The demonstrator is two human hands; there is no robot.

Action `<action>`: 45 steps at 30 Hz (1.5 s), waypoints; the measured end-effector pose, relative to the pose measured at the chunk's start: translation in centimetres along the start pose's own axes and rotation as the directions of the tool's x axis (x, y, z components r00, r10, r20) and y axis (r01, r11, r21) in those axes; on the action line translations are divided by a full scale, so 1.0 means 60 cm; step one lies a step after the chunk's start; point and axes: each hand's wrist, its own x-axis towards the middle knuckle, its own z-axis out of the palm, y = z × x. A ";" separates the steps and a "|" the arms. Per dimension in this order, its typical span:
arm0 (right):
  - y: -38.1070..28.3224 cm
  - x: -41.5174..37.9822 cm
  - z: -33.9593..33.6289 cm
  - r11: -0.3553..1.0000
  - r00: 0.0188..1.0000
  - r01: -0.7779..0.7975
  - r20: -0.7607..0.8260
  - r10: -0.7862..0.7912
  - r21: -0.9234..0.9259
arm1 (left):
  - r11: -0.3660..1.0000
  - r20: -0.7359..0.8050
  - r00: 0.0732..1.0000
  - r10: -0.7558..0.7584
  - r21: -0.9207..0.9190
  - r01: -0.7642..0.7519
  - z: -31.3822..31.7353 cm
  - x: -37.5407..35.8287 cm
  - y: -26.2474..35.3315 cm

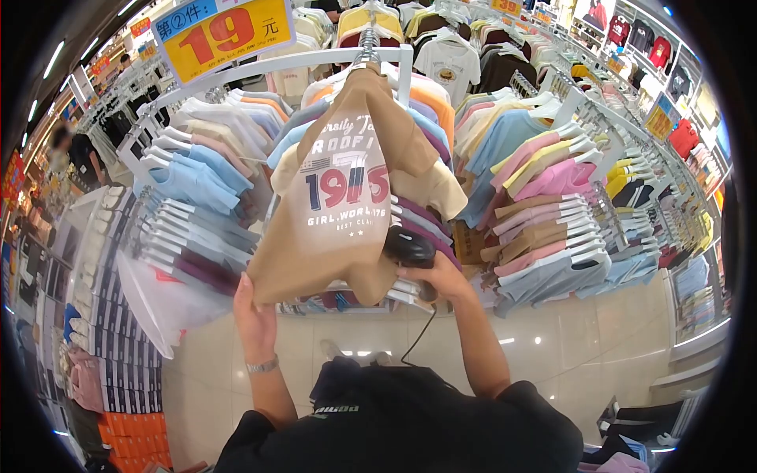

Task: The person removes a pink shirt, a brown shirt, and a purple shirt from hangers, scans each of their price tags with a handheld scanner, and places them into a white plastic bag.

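one large price sign [226,38] stands at upper left. one left hand [256,311], bearing one wristwatch [262,365], grips the lower left edge of one tan t-shirt [315,270], which hangs at the front of one white rack [315,58], two small stars in its print. at its lower right, one right hand [443,277] has fingers closed round one black handheld device [409,247] with one dark cord [419,337].

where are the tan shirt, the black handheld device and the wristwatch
Tan shirt [315,260], head view, front below the print
Black handheld device [411,247], head view, middle of its body
Wristwatch [262,366], head view, on its band
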 end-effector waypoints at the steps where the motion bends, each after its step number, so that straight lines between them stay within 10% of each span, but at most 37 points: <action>1: -0.004 0.001 -0.003 0.999 0.999 -0.006 0.042 0.005 0.037 | 0.999 0.040 0.999 -0.011 -0.039 0.012 0.002 0.001 0.000; 5: -0.007 0.006 -0.008 0.999 1.000 0.029 0.000 -0.029 0.036 | 0.947 0.146 0.987 -0.071 -0.300 0.112 -0.017 0.003 -0.020; 14: 0.024 0.014 -0.016 0.835 0.998 -0.056 0.058 0.029 0.547 | 0.943 0.376 0.921 -0.098 -0.259 0.206 0.032 -0.005 -0.037; 18: 0.033 0.010 -0.033 0.796 0.969 -0.139 0.248 -0.015 0.589 | 0.972 0.264 0.948 -0.178 -0.102 0.211 0.062 -0.010 -0.025; 30: 0.057 -0.127 -0.127 0.588 0.831 0.424 -0.038 -0.555 0.688 | 1.000 -0.097 0.995 0.016 0.017 -0.014 -0.028 -0.033 -0.005; 45: 0.015 -0.229 -0.087 0.465 0.632 0.557 0.012 -0.774 0.688 | 0.973 0.461 0.876 -0.139 0.227 0.035 -0.121 -0.064 0.066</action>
